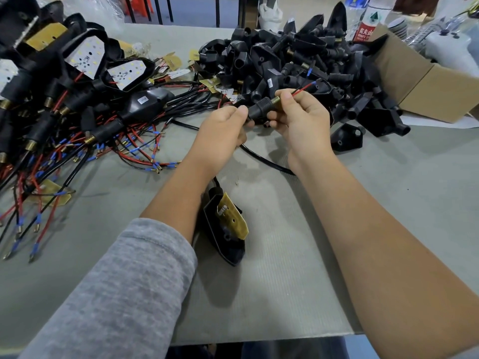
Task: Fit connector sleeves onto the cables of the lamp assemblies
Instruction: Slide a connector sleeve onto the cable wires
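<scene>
ok, both hands raised just above the table, forearms converging. left hand pinches the near end of a black ribbed connector sleeve between thumb and fingertips, other fingers curled under. right hand grips the far end, fingers wrapped around the brass threaded stud sticking out of the sleeve. thin red and black wires with a blue tip exit past the right fingers. sleeve sits on a glossy black cable that loops down under the right wrist and runs back to a lamp assembly lying on the grey table between the forearms: black pointed plastic housing, yellow-tan circuit board on top. left forearm has a grey knit sleeve pushed up; right forearm bare.

far left: pile of finished assemblies, white led boards, brass threads, tangled red/black leads with blue crimps. behind the hands: heap of loose black housings, matte and angular. cardboard box at right, plastic bottle behind it.
</scene>
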The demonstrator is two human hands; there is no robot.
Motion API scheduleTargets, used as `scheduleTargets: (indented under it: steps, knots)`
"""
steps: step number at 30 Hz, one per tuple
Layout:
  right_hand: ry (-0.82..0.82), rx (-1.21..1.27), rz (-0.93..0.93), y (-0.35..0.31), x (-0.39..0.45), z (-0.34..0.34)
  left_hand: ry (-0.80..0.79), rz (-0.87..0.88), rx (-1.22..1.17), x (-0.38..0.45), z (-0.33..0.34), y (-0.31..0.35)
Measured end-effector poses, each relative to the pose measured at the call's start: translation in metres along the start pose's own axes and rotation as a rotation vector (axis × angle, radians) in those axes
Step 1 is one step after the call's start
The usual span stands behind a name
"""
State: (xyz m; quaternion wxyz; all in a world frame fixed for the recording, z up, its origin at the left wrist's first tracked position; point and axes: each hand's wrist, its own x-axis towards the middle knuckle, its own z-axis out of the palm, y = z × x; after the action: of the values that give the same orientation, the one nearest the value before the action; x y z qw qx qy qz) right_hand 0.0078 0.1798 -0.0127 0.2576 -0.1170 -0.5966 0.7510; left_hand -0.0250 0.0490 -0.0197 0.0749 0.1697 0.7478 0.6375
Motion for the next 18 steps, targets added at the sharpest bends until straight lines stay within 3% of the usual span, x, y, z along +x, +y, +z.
scheduleTargets:
  steps: [6,9,18]
  knots:
    - [0.042,-0.009,0.002,-0.001,0.002,-0.003,0.013,-0.096,-0.125,0.001,-0.003,0.003]
    - [0.041,0.031,0.023,-0.001,0.003,-0.003,0.059,-0.045,-0.02,0.003,-0.004,-0.001]
    - [-0.219,0.081,0.079,-0.002,-0.006,0.002,-0.008,0.094,-0.102,0.002,-0.006,-0.009]
